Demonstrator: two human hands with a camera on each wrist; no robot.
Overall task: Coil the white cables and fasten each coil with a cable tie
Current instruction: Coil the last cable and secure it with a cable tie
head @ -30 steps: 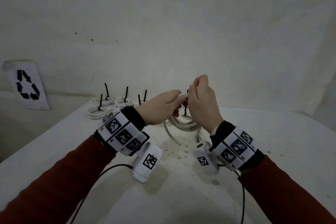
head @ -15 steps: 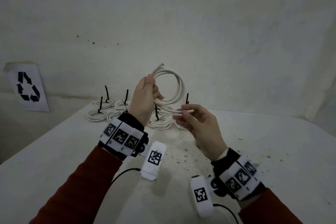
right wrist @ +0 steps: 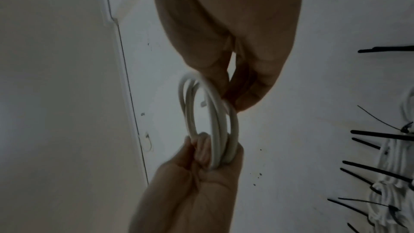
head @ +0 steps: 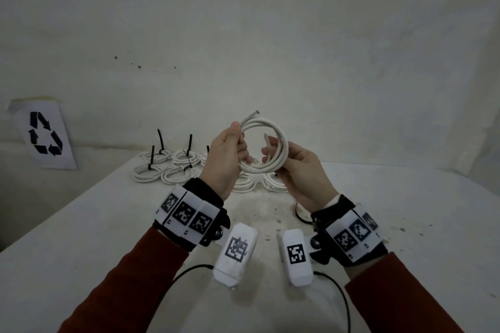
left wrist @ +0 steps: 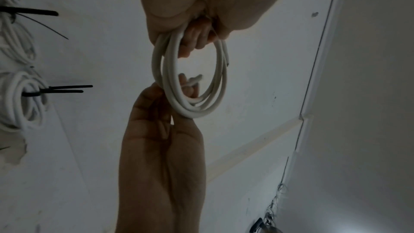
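The white cable coil [head: 266, 150] hangs in the air between the two hands, well above the surface [head: 392, 224] and nearer the person than the row of finished coils [head: 162, 167] with their black cable ties [head: 189, 140] standing up; the left hand [head: 224, 159] clenches its grip round the strands on the coil's left side, thumb and fingers curled about them, while the right hand [head: 297, 170] pinches the strands at the lower right of the ring, so both grips are grasping the same coil from opposite sides; the ring stands roughly upright, its open face turned toward the head camera, and its plane runs from one grip to the other; one cut end [head: 255, 112] sticks out up and away just above the left grip, and the other end [head: 266, 140] lies inside the ring just above the right grip's fingertips [head: 266, 155]; no loose tie shows in either grip, so the next move, as I judge it, calls for one hand to let go and fetch a tie; the left grip looks to hold the bundle more fully and could keep it alone, leaving the right to reach; the space below and to the right of the right grip is open surface, whereas beyond both grips the finished coils crowd close; the risk is the strands springing apart once one grip releases.
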